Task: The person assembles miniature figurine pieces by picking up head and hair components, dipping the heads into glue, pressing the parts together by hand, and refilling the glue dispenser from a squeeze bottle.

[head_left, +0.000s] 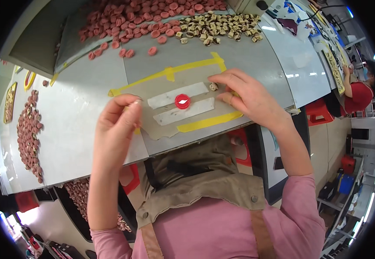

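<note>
A round red piece (182, 101) with a white diamond-shaped mark at its middle sits between two white strips, the upper strip (168, 98) and the lower strip (183, 112). To the left of them is my left hand (119, 115), its thumb and index finger pinched together; what they hold, if anything, is too small to make out. My right hand (241, 93) hovers at the strips' right end with its fingers apart. A small cream-and-brown piece (213, 86) lies between its index fingertip and thumb; I see no firm grip on it.
Yellow tape (144, 77) borders the brownish sheet under the strips. Behind are heaps of pink ridged pieces (140, 19) and cream-and-brown pieces (217, 28). Reddish-brown pieces (30, 134) lie at the far left. A person in red (360, 95) works at the far right.
</note>
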### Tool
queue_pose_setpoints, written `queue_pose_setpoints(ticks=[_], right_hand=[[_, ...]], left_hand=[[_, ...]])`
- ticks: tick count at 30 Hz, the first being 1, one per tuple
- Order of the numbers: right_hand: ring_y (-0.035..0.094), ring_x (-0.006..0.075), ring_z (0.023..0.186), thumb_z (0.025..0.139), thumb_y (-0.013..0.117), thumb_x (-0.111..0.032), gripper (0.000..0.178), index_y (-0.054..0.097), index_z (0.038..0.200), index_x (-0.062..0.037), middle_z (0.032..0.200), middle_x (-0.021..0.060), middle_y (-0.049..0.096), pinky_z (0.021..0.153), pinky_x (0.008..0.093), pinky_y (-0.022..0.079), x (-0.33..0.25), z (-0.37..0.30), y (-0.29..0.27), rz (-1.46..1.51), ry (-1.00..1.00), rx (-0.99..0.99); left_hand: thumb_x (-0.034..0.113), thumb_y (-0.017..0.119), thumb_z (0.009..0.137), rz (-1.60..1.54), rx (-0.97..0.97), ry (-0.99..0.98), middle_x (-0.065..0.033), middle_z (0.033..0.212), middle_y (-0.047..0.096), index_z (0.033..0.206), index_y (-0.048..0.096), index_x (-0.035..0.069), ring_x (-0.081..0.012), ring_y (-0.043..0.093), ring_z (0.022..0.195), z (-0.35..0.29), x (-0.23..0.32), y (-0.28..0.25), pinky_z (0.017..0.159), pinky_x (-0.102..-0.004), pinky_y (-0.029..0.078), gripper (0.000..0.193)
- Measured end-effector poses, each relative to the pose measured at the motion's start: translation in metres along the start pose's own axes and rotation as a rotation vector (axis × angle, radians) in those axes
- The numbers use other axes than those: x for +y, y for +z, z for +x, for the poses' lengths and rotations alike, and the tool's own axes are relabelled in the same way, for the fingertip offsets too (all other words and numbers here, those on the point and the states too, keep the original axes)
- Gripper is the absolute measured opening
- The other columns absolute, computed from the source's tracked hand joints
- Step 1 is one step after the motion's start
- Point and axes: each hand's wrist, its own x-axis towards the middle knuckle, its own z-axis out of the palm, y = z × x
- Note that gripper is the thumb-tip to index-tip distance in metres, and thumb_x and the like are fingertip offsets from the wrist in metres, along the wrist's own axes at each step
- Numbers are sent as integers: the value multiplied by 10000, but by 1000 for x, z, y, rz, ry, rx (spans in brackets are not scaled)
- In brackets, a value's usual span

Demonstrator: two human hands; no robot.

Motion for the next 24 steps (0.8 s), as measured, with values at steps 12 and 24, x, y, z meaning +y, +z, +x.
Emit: queue_pose_setpoints(ticks=[12, 24], right_hand=[[594, 279, 847, 863, 615, -52, 164, 620, 1025, -26, 938, 110, 589, 733, 345, 490, -30, 15, 17, -128, -14, -33], [584, 271, 818, 807, 666, -66, 159, 615, 954, -37, 888, 93, 568, 711, 365, 482, -53, 36, 53, -163, -250, -12]], left_hand=[[183, 527, 986, -544, -130, -187, -50, 1079, 586, 1320, 485, 12, -76, 543, 857, -17, -14, 12, 795, -215, 462, 378], [127, 549, 966, -449, -64, -10, -34, 1112, 576, 1302, 485, 29, -87, 574, 950, -23, -28, 13, 845, -229, 472, 356]])
